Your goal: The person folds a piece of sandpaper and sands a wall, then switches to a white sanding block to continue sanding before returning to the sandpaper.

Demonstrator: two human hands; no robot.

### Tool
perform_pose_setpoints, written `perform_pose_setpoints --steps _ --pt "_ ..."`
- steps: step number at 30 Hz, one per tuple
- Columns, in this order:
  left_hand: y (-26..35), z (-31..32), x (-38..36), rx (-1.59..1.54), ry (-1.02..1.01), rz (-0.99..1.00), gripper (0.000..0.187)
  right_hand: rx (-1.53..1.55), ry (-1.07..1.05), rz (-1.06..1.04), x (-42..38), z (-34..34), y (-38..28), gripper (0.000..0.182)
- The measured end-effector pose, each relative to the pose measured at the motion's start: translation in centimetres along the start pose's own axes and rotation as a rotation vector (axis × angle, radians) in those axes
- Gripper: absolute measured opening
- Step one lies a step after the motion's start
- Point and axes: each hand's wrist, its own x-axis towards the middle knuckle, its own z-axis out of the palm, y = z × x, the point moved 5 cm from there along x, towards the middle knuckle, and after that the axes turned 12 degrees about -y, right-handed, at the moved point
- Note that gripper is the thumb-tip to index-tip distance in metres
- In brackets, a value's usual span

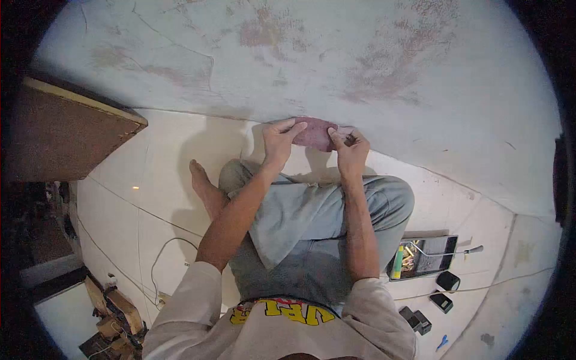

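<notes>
A dark reddish sheet of sandpaper (314, 133) is stretched between my two hands, close to the foot of the wall. My left hand (279, 139) pinches its left end between thumb and fingers. At the right end, my right hand (351, 146) grips it, with the thumb over the near face. Past the sheet rises a pale wall (288, 84) with worn, reddish-brown patches. My crossed legs in light blue jeans (300, 216) lie below my hands.
A brown wooden panel (66, 132) juts in at the left. To my right, a black tray (443, 247) holds a roller frame (429, 254) and a green-yellow item (397, 262). Small black blocks (442, 302) lie nearby. Cables (155, 264) cross the tiled floor.
</notes>
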Motion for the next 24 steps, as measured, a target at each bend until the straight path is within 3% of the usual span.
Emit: perform_pose_setpoints --steps 5,9,11,14,17,20,24 --pt "0.8 -0.1 -0.3 0.128 0.025 -0.001 0.019 -0.189 0.058 -0.01 0.2 -0.4 0.7 0.014" --pt "1.3 0.0 -0.7 0.236 0.109 -0.003 0.02 -0.092 0.065 0.014 0.0 -0.1 0.0 0.016" --pt "0.5 0.1 -0.5 0.067 0.071 0.014 0.024 -0.163 0.071 0.066 -0.1 -0.4 0.2 0.015" --pt "0.8 0.0 -1.1 0.166 0.107 -0.021 0.032 0.093 0.039 0.138 -0.5 0.1 0.2 0.015" --pt "0.6 0.2 -1.0 -0.012 0.023 -0.103 0.043 0.076 0.018 0.14 -0.3 -0.3 1.2 0.016" --pt "1.6 0.3 -1.4 0.025 0.06 -0.139 0.048 0.065 0.031 0.17 -0.3 -0.3 1.1 0.017" --pt "2.7 0.5 -1.7 0.001 0.071 -0.139 0.046 0.107 0.027 0.177 -0.5 0.0 0.3 0.016"
